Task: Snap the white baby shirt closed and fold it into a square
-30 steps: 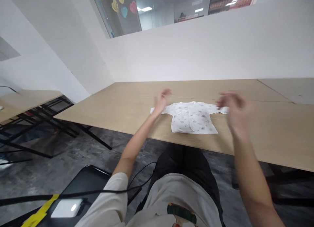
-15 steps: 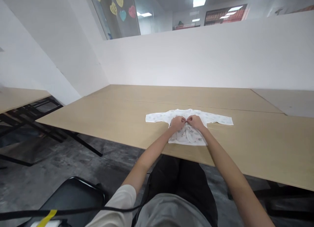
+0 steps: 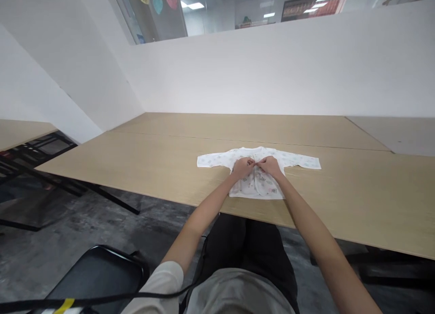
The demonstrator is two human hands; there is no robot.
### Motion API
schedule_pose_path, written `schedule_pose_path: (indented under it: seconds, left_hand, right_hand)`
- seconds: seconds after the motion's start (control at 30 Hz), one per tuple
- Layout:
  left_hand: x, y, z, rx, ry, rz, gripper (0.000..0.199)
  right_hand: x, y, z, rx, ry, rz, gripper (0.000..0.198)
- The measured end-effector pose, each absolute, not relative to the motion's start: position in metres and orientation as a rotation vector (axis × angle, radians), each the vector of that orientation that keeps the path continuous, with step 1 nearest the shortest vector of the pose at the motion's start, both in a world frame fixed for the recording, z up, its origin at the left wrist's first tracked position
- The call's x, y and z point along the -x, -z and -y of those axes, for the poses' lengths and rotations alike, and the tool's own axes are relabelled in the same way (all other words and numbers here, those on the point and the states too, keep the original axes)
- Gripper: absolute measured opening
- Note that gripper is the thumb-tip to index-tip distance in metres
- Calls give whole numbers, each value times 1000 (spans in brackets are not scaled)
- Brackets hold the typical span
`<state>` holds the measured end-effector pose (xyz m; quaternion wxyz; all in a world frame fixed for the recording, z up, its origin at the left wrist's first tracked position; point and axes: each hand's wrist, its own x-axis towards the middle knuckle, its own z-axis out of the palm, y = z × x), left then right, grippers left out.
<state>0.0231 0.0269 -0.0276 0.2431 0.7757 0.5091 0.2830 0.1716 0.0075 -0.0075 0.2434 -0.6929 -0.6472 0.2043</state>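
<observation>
On table (image 3: 142,160), probably printed white baby shirt (image 3: 217,159)

Both my arms reach forward to the middle of the frame, bare forearms converging. My left hand (image 3: 242,167) and right hand (image 3: 271,165) meet, fingertips pinched together, knuckles up.

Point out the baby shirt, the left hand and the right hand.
baby shirt (image 3: 301,161): head view, on its right sleeve.
left hand (image 3: 242,166): head view, back of the hand.
right hand (image 3: 271,165): head view, back of the hand.
</observation>
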Motion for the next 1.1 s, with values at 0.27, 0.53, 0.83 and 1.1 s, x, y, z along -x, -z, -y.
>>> schedule_pose_path:
  seconds: [0.27,0.53,0.83,1.1]
  left_hand:
    - [-22,31,-29,-2177,-814,-1274,18]
    - [-22,27,-21,-2279,-859,-1271,14]
    - [-22,22,-16,-2450,-784,-1162,24]
    - [-15,21,-19,-2506,-739,-1215,29]
  right_hand:
    - [-174,3,-6,1836,-682,1716,18]
    - [-175,8,-3,1801,-662,1688,20]
    - [-180,24,-14,1717,-920,1447,18]
    - [-190,-7,0,1856,-815,1420,21]
